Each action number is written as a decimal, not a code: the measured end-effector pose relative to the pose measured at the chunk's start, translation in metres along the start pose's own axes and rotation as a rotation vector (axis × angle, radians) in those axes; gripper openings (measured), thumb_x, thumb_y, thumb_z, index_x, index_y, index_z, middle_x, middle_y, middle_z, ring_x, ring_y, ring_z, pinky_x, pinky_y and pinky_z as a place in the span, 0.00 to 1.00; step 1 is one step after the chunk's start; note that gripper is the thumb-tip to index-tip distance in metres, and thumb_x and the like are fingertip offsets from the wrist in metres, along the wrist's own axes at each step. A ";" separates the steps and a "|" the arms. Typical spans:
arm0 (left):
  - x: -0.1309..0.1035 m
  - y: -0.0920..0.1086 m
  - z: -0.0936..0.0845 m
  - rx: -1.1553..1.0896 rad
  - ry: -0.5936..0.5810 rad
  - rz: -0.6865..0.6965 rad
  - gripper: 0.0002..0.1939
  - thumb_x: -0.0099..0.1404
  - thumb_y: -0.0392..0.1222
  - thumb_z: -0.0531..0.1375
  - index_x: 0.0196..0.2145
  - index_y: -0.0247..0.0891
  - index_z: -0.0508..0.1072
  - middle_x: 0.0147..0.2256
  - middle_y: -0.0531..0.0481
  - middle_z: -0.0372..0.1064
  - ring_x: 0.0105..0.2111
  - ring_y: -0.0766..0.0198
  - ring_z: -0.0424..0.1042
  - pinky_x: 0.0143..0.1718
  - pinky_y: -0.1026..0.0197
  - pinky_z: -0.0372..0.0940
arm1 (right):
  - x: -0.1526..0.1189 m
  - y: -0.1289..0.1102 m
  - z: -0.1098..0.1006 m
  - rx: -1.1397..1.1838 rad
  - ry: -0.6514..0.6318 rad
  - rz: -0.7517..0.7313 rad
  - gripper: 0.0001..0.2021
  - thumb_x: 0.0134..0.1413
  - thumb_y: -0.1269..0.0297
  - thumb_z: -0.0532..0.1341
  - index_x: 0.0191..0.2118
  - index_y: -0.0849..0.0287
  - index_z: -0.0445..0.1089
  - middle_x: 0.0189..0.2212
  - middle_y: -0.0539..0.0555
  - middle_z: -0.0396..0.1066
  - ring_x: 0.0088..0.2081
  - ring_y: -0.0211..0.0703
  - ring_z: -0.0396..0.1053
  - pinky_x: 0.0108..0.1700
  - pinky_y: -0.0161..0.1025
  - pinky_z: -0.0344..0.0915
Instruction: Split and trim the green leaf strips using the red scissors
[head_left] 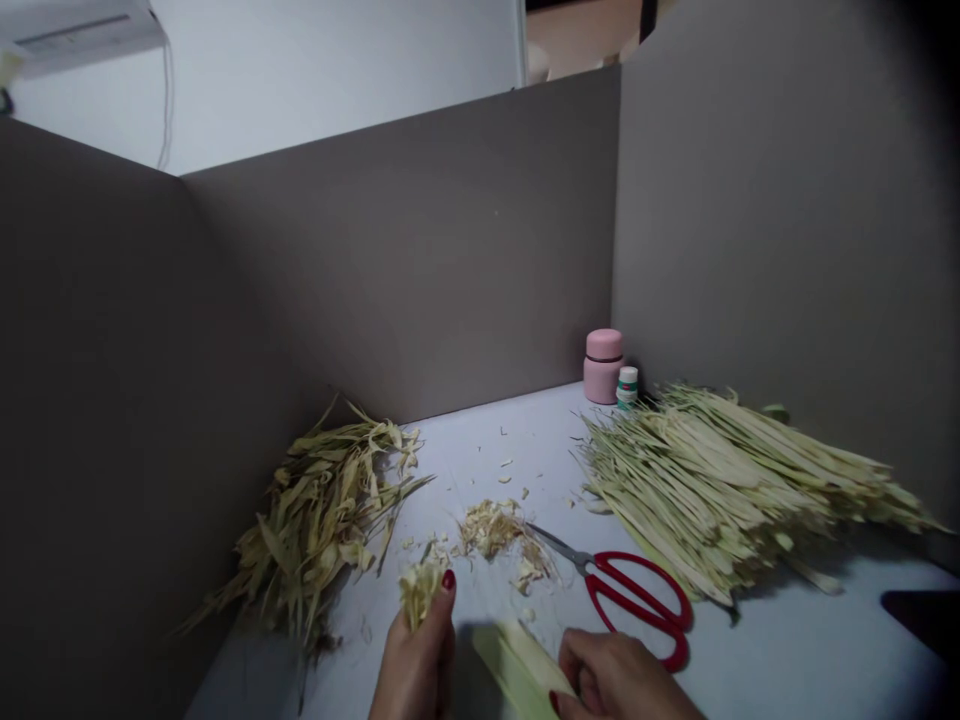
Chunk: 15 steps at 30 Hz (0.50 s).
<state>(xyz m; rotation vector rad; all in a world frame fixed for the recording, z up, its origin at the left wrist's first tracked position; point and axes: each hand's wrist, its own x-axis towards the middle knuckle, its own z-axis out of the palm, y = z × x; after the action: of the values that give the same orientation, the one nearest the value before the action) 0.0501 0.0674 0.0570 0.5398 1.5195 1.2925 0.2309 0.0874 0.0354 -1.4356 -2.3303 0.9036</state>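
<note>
My left hand [420, 640] is closed around a small bunch of pale yellow-green husk pieces [420, 592] near the bottom centre. To its right, my right hand [611, 670] grips a wide, flat pale green leaf [521, 665] between thumb and fingers; the leaf's lower end is cut off by the frame. Just beyond my right hand lie scissors with red handles [645, 590], their blades pointing up and left. The blade tips reach a small heap of yellowish scraps [491, 528] on the white table [480, 450].
A loose pile of dry leaves [322, 510] lies on the left. Bundled long pale leaves [735, 480] cover the right side. At the back right corner stand a pink jar [603, 368] and a small green-and-white bottle [627, 388]. Grey partitions [420, 270] enclose the table. A dark object [926, 620] lies at lower right.
</note>
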 end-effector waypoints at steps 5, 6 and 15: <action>0.015 -0.034 0.010 -0.135 -0.172 0.018 0.23 0.38 0.52 0.67 0.27 0.31 0.70 0.18 0.51 0.67 0.18 0.66 0.63 0.23 0.63 0.58 | 0.003 0.002 -0.001 0.093 0.052 0.008 0.05 0.44 0.67 0.54 0.23 0.59 0.65 0.17 0.49 0.68 0.22 0.40 0.65 0.22 0.32 0.54; 0.017 -0.040 0.011 -0.126 -0.191 0.017 0.23 0.36 0.52 0.68 0.24 0.30 0.71 0.19 0.49 0.68 0.20 0.63 0.65 0.24 0.61 0.59 | 0.003 0.003 -0.002 0.106 0.048 0.009 0.06 0.45 0.66 0.54 0.23 0.59 0.64 0.16 0.49 0.67 0.22 0.39 0.65 0.22 0.32 0.54; 0.017 -0.023 0.001 -0.022 -0.036 0.052 0.20 0.36 0.52 0.68 0.21 0.34 0.67 0.13 0.58 0.58 0.16 0.70 0.57 0.17 0.68 0.51 | 0.000 0.003 0.000 -0.120 0.096 -0.376 0.04 0.48 0.69 0.56 0.33 0.56 0.66 0.31 0.52 0.71 0.30 0.40 0.69 0.29 0.32 0.60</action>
<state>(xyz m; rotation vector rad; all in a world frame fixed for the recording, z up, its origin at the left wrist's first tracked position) 0.0509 0.0743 0.0293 0.5885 1.4685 1.3318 0.2327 0.0884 0.0337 -1.0004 -2.4958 0.5864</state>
